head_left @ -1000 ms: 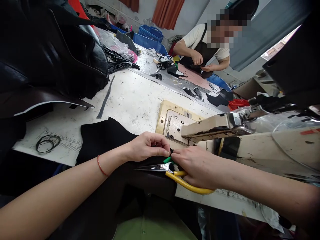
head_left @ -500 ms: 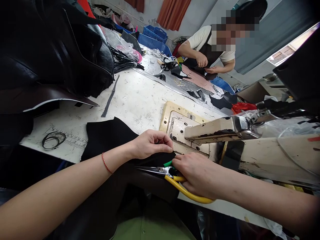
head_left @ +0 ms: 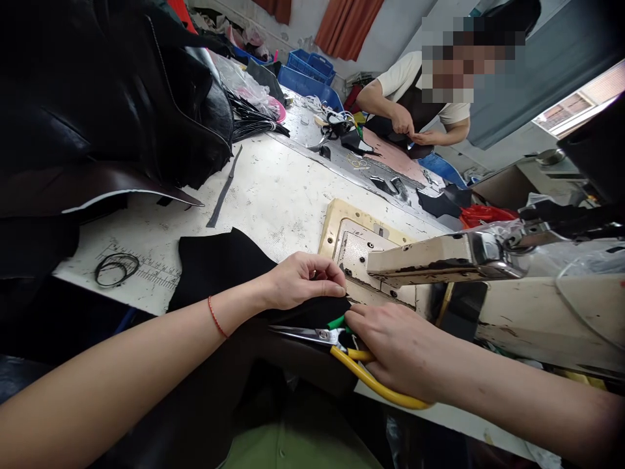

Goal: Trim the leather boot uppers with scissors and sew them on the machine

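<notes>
Black material [head_left: 215, 264] lies over the table's front edge and hangs toward my lap. My left hand [head_left: 310, 280] rests over it with thumb and fingers pinched together; what they hold is too small to make out. Just to the right, my right hand [head_left: 390, 345] is wrapped round the scissors [head_left: 319, 335], which have yellow handles and a green-covered part. Their blades point left below my left hand and look nearly closed. The fingertips of my right hand are close to the edge of the black material.
A sewing machine arm [head_left: 430, 257] reaches in from the right over its plate [head_left: 354, 244]. Black leather [head_left: 112, 98] is piled at the left. A cord coil [head_left: 117, 268] and a dark strip [head_left: 224, 189] lie on the white table [head_left: 278, 195]. A person [head_left: 405, 91] works beyond.
The whole view has shifted slightly, so things appear further right. Both hands keep nearly the same pose, with the scissors still held. The other person's hands have come closer together.
</notes>
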The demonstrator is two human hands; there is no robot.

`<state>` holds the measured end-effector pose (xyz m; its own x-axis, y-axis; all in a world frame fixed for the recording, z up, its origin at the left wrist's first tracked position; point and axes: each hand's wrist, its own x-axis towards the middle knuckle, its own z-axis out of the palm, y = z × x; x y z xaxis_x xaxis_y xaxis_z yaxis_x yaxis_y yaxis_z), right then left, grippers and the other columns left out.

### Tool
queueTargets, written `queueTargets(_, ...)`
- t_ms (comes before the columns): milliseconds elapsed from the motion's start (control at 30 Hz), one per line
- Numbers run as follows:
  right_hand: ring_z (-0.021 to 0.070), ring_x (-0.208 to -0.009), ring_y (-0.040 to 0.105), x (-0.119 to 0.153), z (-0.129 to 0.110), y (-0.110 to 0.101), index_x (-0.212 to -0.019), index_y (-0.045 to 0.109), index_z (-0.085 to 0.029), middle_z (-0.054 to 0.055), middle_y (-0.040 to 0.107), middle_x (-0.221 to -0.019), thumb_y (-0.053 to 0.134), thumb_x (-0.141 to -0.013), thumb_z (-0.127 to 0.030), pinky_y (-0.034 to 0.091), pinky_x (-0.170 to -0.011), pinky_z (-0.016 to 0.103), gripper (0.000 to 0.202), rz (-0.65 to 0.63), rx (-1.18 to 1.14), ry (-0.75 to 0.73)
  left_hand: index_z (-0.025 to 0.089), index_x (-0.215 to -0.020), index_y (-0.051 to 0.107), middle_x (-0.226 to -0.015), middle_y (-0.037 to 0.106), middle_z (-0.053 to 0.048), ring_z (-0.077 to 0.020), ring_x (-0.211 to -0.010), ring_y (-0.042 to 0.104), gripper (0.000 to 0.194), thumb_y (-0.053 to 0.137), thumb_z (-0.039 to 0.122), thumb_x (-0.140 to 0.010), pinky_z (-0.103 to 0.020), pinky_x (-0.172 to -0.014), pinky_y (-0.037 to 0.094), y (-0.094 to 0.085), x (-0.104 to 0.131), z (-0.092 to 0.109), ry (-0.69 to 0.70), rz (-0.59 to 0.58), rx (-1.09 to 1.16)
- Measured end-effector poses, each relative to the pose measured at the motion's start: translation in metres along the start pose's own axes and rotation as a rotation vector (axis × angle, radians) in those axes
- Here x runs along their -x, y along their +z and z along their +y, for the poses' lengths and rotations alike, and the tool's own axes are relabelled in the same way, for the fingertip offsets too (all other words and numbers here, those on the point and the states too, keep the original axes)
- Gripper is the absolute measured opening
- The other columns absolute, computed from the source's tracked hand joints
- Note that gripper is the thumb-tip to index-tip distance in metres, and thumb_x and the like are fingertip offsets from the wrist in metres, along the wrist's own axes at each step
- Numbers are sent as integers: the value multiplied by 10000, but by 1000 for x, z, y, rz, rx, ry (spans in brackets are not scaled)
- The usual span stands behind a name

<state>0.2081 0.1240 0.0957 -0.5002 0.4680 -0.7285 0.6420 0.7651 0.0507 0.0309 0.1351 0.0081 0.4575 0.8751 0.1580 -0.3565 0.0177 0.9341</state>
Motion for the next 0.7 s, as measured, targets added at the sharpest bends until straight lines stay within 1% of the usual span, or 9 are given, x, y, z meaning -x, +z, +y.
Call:
queueTargets(133,287,-752,635,4,-2,-1,-794,549,-182,100,648,-855,530,-710,-184,327,-586,336,86,-3,14,5,131,-741,656,-694,599,13,-91,-660,517,64,686,175,-776,-243,-672,428,0,0,-1,20,3,8)
queueTargets(267,275,-716,629,6,-1,3,-780,541,-191,90,642,-818,520,-703,-175,312,-569,330,81,41,3,6,130,-747,652,-694,601,8,-94,-663,520,82,687,196,-780,-243,-665,428,-1,0,-2,21,9,15)
queueTargets(367,266,-705,626,2,-3,4,-771,545,-184,91,643,-805,530,-678,-169,291,-553,321,95,69,4,-4,127,-749,656,-688,600,5,-94,-652,519,92,693,207,-775,-236,-641,431,-1,0,-2,15,-2,11)
queueTargets(500,252,-690,625,-6,-4,2,-776,568,-168,101,652,-811,547,-660,-159,261,-529,310,118,48,9,-24,132,-752,661,-706,602,2,-94,-663,523,91,690,215,-776,-232,-648,437,-1,1,-2,19,9,-10)
queueTargets(600,228,-652,611,-10,-1,2,-758,577,-167,87,657,-783,547,-644,-142,238,-521,305,121,69,-15,-59,134,-754,661,-704,604,1,-95,-658,521,99,688,227,-777,-229,-640,440,-2,1,-1,16,15,-33)
queueTargets(700,219,-648,602,-12,1,5,-752,583,-164,82,661,-773,545,-643,-132,243,-531,302,120,88,-33,-85,134,-756,656,-708,607,-3,-99,-662,531,113,684,242,-778,-227,-635,443,-2,2,0,0,23,-69)
